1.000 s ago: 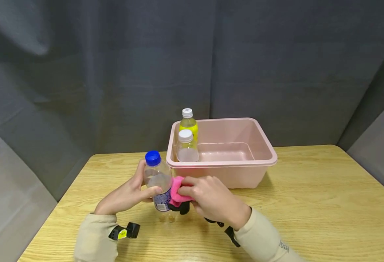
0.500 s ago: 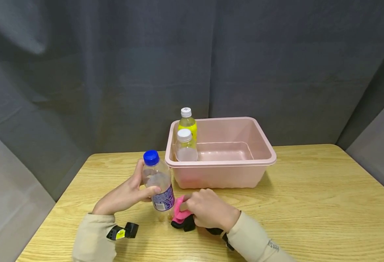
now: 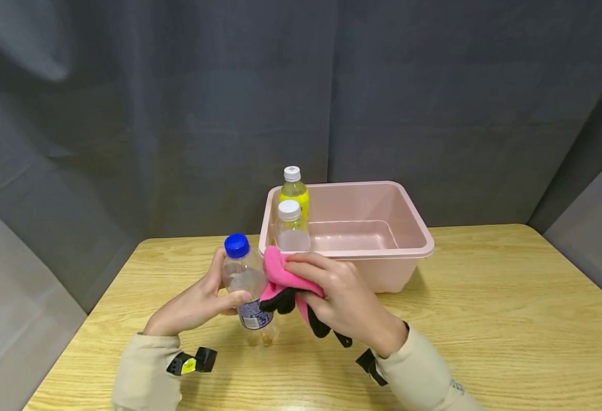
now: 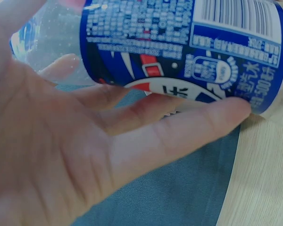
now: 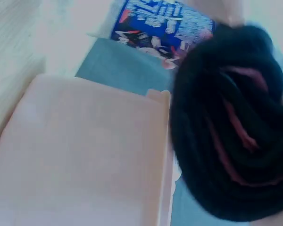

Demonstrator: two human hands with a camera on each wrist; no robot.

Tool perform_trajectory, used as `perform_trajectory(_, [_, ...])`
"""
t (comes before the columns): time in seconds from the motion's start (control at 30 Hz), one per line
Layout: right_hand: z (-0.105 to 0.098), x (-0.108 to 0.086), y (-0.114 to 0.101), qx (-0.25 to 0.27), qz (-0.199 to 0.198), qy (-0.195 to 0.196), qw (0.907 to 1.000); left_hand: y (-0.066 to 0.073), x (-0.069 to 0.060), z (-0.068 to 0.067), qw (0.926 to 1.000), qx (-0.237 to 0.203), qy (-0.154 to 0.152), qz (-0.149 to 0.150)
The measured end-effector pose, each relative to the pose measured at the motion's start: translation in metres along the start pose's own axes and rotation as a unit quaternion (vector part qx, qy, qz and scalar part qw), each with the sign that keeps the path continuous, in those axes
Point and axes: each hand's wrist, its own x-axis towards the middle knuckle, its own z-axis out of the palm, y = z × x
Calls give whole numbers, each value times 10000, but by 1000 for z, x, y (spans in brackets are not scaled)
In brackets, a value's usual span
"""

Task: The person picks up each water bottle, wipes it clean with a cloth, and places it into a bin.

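My left hand [image 3: 198,302] grips a clear plastic bottle [image 3: 245,279] with a blue cap and a blue printed label, thumb across its front. It leans slightly; whether its base touches the table I cannot tell. In the left wrist view, fingers support the labelled bottle [image 4: 137,52] from below. A folded pink and black cloth [image 3: 280,277] is pinched in my right hand [image 3: 349,299], at the bottle's right side, above the label. The right wrist view has the cloth's dark folds [image 5: 226,132] close up, blurred, covering part of the bottle [image 5: 160,28].
Behind the hands stands a pale pink plastic basin [image 3: 393,262]. At its left end are a white-capped clear bottle [image 3: 292,237] and a yellow-labelled bottle [image 3: 295,194], both upright. The wooden table [image 3: 496,302] extends to the right; a dark curtain [image 3: 434,114] hangs behind.
My right hand first moves the cloth down beside the bottle's lower part, then raises it to the upper part, spreading it wider. The left hand and bottle stay nearly still.
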Motion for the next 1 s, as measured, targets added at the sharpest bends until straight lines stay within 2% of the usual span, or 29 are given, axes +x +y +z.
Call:
perform_trajectory(0.1, [-2, 3, -3, 455, -174, 899, 9948, 0, 0, 0, 10000, 11, -4, 31])
perform_trajectory(0.17, [-1, 4, -4, 662, -288, 1202, 9901, -1, 0, 0, 10000, 1, -4, 87])
perform_trajectory(0.27, [1, 4, -5, 739, -426, 1276, 9882, -1, 0, 0, 9999, 16, -1, 167])
perform_trajectory(0.4, [2, 2, -5, 475, -492, 961, 9930, -2, 0, 1, 9997, 34, 20, 223])
perform_trajectory(0.57, [0, -2, -4, -174, -426, 104, 9989, -1, 1, 1, 10000, 9, 26, 91])
perform_trajectory(0.7, [1, -4, -1, -512, -294, -785, 9952, 1, 2, 0, 10000, -3, 34, -31])
perform_trajectory(0.83, [11, -8, 1, -796, -144, -1869, 9790, 2, 2, 0, 9999, 4, 59, -92])
perform_trajectory(0.93, [23, -14, 1, -1038, 11, -2715, 9568, 2, 1, 1, 9999, -53, 35, -79])
perform_trajectory(1.0, [30, -19, 2, -1106, 92, -3071, 9452, 1, 1, 1, 10000, -90, 5, -30])
